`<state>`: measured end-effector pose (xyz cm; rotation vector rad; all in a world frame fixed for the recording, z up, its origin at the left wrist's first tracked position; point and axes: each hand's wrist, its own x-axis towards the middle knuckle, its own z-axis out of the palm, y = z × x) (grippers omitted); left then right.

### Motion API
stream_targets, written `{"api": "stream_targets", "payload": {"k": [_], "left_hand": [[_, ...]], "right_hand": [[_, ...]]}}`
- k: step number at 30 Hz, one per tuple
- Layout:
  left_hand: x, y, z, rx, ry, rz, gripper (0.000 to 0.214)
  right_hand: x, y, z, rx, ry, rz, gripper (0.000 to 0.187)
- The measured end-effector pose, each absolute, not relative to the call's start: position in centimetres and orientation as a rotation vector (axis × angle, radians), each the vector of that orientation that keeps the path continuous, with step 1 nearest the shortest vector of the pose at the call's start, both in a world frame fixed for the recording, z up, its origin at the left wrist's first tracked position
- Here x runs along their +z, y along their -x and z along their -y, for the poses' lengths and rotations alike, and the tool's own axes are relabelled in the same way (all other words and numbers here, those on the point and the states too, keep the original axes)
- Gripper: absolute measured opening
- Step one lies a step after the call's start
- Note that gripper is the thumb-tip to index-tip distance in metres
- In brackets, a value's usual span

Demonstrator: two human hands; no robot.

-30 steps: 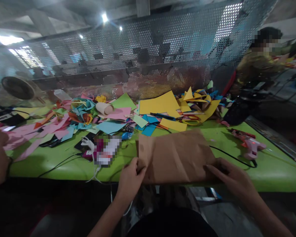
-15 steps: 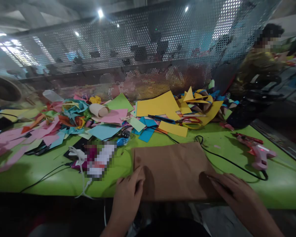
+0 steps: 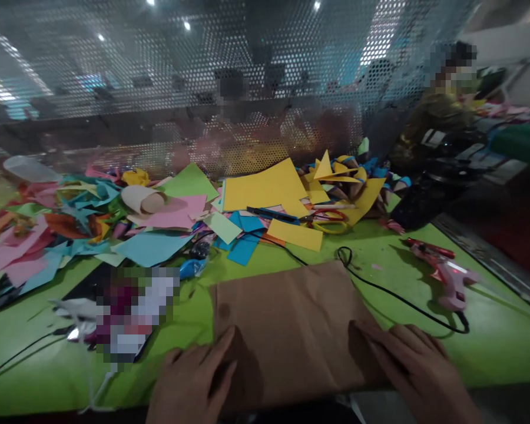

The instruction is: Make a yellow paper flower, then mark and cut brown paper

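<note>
A folded piece of brown kraft paper (image 3: 287,324) lies flat at the near side of the green table, with soft creases running down it. Whether it is a bag or a sheet I cannot make out. My left hand (image 3: 194,377) grips its lower left edge, thumb and forefinger against the paper. At the right edge my right hand (image 3: 417,365) holds it, fingers close together over the side. Parts of the fingertips are hidden in shadow.
A pink glue gun (image 3: 457,282) with a black cord lies at the right. Coloured paper scraps (image 3: 83,206), yellow sheets (image 3: 260,185), a cutter knife (image 3: 271,215) and scissors (image 3: 331,221) crowd the back. A power strip (image 3: 145,318) lies left. A person (image 3: 441,106) sits beyond.
The view has tilted downward and shifted right, so the table items appear further left. Both hands stay at the paper's sides.
</note>
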<state>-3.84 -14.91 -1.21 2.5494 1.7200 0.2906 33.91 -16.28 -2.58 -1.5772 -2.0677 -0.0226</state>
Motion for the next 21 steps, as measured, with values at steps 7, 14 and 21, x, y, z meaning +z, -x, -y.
{"api": "stream_targets", "payload": {"k": [7,14,21], "left_hand": [[0.2,0.0,10.3,0.227,-2.776,-1.47,0.035],[-0.7,-3.9,7.2,0.134,-2.73,-1.092,0.06],[0.1,-4.0,6.7,0.147,-2.618,-1.145,0.056]], "right_hand": [[-2.2,-33.8,15.7,-0.194,1.571,2.131,0.028],[-2.6,-34.0,15.2,-0.033,1.518,2.421,0.043],[-2.6,-34.6,15.3,-0.042,1.467,2.405,0.044]]}}
